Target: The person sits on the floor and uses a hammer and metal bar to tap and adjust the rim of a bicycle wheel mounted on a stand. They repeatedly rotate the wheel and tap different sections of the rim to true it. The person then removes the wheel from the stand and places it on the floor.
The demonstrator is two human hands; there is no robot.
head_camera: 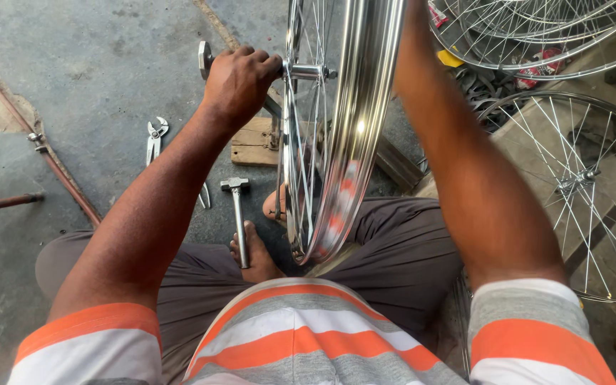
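From the head camera, the left hand [240,80] is clenched around the axle end beside the hub [306,71] of the upright wheel [344,135] standing between the knees, while the right arm rises behind the rim, its hand out of sight, with a hammer [238,214] and pliers [155,139] on the floor.

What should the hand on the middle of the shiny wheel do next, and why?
Probably keep gripping the axle end and steady it. The left hand is closed around the hub of the upright wheel, which stands between the legs. The right hand is out of view past the rim, and the hammer and pliers lie untouched on the floor.
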